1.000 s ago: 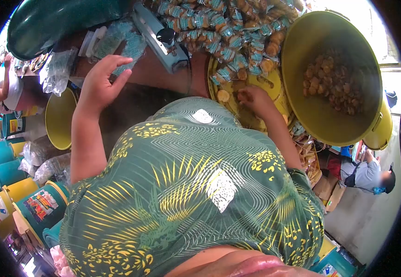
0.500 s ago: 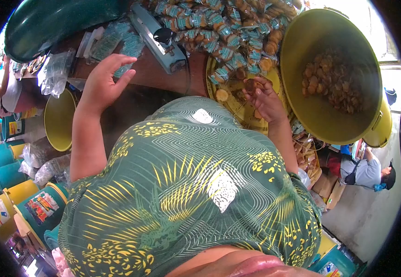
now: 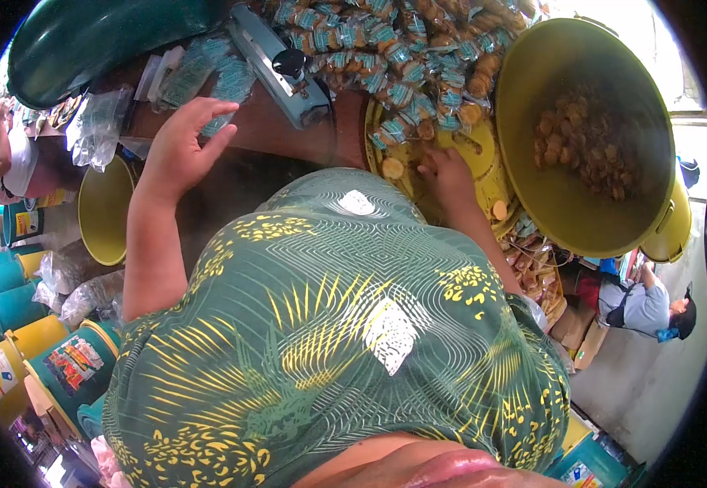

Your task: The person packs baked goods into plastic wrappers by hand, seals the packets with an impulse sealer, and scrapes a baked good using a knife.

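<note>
My left hand (image 3: 195,145) is raised over the near edge of the brown table (image 3: 276,134), fingers apart with nothing in them. Just beyond it lie clear packaging bags with teal print (image 3: 234,81) and a blue-grey bag sealer (image 3: 276,69) with a black knob. My right hand (image 3: 451,177) reaches low over a round yellow lid (image 3: 483,154); its fingers are bent together, and whatever they hold is hidden. A pale round biscuit (image 3: 392,168) lies left of that hand, another biscuit (image 3: 499,210) to its right. Bagged biscuits with teal labels (image 3: 386,57) are heaped beyond.
A large yellow tub (image 3: 524,106) with loose brown biscuits (image 3: 585,142) tilts at the right. A dark green container (image 3: 117,49) stands at the back left. A yellow bucket (image 3: 105,211) and several teal buckets are on the left. Other people sit at far left and right.
My right hand has moved left and down onto the yellow lid; the brown biscuit it held no longer shows. The biscuit right of it is now uncovered. My left hand has barely moved.
</note>
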`<state>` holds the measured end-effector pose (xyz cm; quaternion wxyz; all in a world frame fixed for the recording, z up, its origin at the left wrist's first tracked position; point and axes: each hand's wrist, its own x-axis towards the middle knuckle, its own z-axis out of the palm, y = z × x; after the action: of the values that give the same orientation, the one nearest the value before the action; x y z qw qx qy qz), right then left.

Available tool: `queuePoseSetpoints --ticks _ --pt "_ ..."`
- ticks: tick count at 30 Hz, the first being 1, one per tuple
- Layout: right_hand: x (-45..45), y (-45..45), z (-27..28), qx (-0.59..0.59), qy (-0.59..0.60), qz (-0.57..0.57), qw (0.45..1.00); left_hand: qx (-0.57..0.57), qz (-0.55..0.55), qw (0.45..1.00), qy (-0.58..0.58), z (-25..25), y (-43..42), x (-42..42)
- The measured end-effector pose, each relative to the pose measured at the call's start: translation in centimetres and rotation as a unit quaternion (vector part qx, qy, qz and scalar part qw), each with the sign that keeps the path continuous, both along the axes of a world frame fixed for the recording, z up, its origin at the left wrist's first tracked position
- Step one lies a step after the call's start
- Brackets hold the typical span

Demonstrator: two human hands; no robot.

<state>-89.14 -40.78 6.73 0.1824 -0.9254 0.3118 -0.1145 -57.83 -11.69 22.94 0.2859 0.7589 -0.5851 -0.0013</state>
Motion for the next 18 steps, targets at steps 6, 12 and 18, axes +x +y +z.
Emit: queuePoseSetpoints --ticks 6,12,18 --pt "-0.2 -2.9 -3.2 0.137 -0.123 -0.017 0.983 0.015 -0.013 0.999 0.028 -0.9 -0.6 -0.3" --pt "-0.5 -2.1 -2.1 0.339 -0.179 -0.047 0.922 0.208 -0.014 0.977 0.037 -1.9 -1.7 -0.2" --pt "-2.6 -2.3 -4.9 0.345 -0.21 -0.058 0.913 0.076 -0.164 0.908 0.377 -7.3 -2.1 -3.6"
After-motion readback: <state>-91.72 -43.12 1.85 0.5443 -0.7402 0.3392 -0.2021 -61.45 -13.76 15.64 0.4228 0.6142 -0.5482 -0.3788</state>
